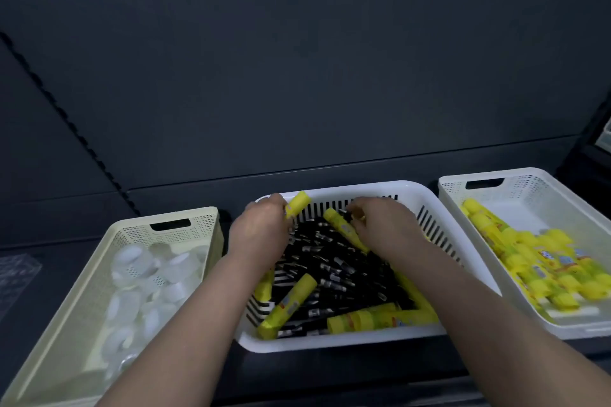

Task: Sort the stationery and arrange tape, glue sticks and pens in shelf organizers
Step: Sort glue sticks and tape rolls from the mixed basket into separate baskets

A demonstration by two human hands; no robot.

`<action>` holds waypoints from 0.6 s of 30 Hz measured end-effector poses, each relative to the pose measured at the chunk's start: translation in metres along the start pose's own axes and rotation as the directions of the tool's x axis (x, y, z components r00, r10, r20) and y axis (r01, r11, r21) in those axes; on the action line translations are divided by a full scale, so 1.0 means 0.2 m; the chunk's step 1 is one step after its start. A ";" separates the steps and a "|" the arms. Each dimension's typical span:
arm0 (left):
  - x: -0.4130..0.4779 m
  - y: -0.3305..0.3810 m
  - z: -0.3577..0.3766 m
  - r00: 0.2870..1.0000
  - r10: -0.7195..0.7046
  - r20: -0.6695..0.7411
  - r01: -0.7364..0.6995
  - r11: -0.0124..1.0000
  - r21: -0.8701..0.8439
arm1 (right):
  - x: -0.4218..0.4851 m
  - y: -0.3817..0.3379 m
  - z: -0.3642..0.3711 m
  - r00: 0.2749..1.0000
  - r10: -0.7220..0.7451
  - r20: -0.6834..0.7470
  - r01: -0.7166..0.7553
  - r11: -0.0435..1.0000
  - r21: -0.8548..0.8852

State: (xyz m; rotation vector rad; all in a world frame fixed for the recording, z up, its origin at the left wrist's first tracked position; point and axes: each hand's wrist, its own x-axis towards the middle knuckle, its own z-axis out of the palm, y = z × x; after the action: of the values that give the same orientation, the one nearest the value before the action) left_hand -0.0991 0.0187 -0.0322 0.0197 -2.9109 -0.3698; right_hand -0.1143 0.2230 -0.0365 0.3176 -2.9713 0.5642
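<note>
Over the far side of the middle white basket, which holds black pens and a few loose yellow sticks, the left hand grips one yellow glue stick. The right hand curls its fingers on a second glue stick. The cream basket on the left holds clear tape rolls, and the white basket on the right holds many glue sticks.

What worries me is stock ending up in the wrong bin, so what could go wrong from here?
The glue stick in the left hand sits at the middle basket's far rim and might drop behind it. The right hand grips another glue stick lying among black pens, so a pen could ride along into the right basket.
</note>
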 end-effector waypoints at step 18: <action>-0.03 0.21 -0.07 0.999 0.013 -0.029 -0.019 0.976 -0.216 | -0.02 0.03 -0.19 0.985 0.049 -0.167 -0.012 0.976 0.215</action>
State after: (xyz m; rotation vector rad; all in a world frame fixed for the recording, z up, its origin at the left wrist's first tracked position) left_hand -0.0896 0.0563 -0.0087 -0.0324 -2.8252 -0.6756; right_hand -0.1102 0.2434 -0.0045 0.2279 -2.7590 0.8711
